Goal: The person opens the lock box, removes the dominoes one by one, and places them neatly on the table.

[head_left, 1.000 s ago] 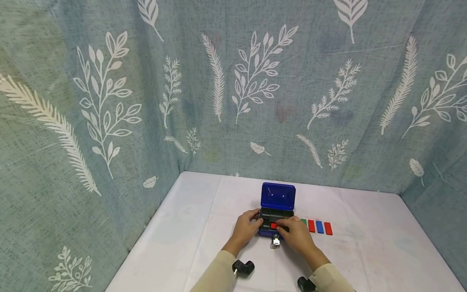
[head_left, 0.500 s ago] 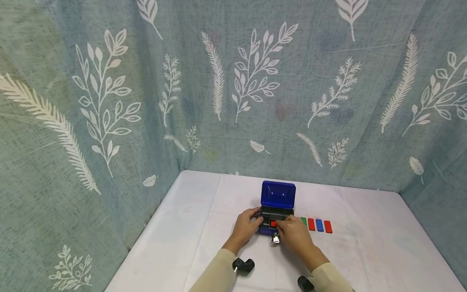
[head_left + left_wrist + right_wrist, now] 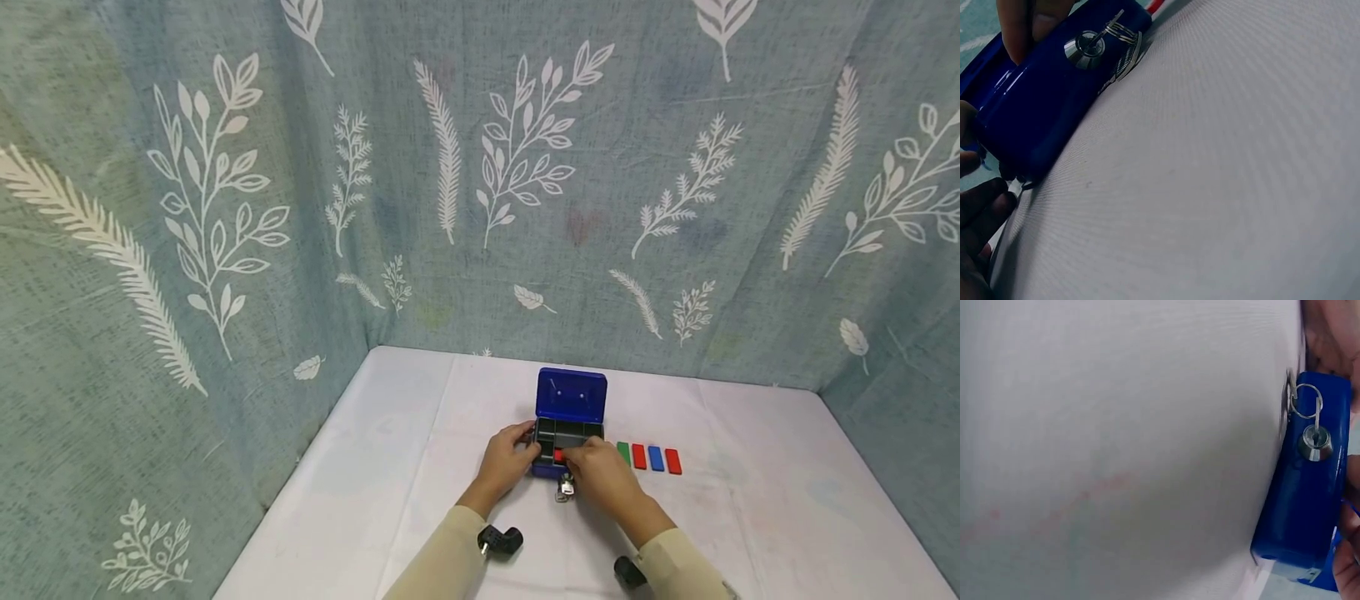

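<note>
A small blue cash box [image 3: 572, 394] stands with its lid up on the white table, black compartments showing inside. My left hand [image 3: 504, 458] grips the box's left side, thumb on the rim; in the left wrist view its fingers [image 3: 985, 209] lie low along that side. My right hand [image 3: 602, 475] reaches over the front right of the box. Its fingertips pinch a red rectangular block [image 3: 558, 456] in a front compartment, partly hidden by the fingers. A key sits in the front lock [image 3: 1315, 442], with a ring and more keys [image 3: 565, 490] hanging from it.
Right of the box lie flat blocks in a row: a green block [image 3: 624, 452], a red one [image 3: 639, 456], a blue one [image 3: 656, 458] and another red one [image 3: 673, 462]. A leaf-patterned curtain [image 3: 465, 317] closes off the table's back and sides.
The right hand has shifted slightly left with its fingertips at the red block, covering more of it. The left hand keeps its place on the box. The head view has tilted slightly.
</note>
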The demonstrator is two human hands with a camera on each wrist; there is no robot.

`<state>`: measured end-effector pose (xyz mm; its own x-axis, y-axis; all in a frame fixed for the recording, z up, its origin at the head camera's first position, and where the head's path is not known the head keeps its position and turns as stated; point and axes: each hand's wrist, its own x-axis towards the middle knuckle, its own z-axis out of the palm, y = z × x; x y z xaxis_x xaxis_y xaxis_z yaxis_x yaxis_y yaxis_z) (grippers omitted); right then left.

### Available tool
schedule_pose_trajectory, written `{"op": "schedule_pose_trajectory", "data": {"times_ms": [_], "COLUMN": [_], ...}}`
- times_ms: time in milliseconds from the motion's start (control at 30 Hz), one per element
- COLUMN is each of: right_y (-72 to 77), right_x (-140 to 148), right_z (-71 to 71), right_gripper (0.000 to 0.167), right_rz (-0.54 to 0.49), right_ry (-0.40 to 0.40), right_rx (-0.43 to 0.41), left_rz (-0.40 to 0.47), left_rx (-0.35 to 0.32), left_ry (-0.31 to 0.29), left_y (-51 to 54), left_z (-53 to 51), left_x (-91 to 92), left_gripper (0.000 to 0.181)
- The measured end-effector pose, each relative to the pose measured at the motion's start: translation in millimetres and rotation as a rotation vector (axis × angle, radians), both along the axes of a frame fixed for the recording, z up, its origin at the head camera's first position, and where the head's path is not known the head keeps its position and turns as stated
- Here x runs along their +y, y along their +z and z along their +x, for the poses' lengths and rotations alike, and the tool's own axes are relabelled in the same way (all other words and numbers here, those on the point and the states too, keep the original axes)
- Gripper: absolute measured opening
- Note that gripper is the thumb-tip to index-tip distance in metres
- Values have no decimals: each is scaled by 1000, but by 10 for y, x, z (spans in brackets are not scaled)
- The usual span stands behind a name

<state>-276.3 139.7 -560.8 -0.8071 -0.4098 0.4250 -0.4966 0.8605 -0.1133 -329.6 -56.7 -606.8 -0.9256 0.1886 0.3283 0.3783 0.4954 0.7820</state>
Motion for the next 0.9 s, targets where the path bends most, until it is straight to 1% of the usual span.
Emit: {"op": "schedule_pose_trajectory", "data": {"times_ms": [67, 133, 200, 267, 333, 400, 433, 667, 733, 800, 900], "right_y": [4, -1, -15, -37, -54, -69, -73, -68, -63, -61, -73], "right_x": [3, 18, 46, 79, 112, 139, 150, 168, 165, 163, 167], "right_z": [6, 20, 37, 40, 26, 6, -5, -60, -69, -71, -71], "right_gripper": [16, 20, 25, 32, 40, 47, 48, 48, 47, 47, 47], "right_rz": [-41, -94, -152, -194, -222, -217, -208, -107, -75, -50, -52], "right_ry": [-35, -60, -84, -115, -142, -163, -160, -137, -118, -110, -108], "right_rx": [-88, -154, -180, -189, -191, -205, -208, -227, -234, -255, -295], "left_rz": [5, 8, 6, 8, 7, 5, 6, -23, -54, -104, -192], "left_rx": [-7, -14, -26, -36, -31, -29, -28, -17, -13, 1, 38], "left_ry": [1, -3, -6, -7, -3, 3, 3, -13, -18, -26, -37], "left_y": [-12, -32, -53, -71, -81, -82, -77, -20, 5, 29, 49], "left_z": [11, 23, 33, 40, 41, 40, 42, 14, 12, 17, 31], "left_x": [-5, -9, -10, -7, -4, -2, -2, -8, -8, -4, 4], "left_gripper": [45, 46, 47, 47, 47, 47, 47, 47, 49, 52, 56]}}
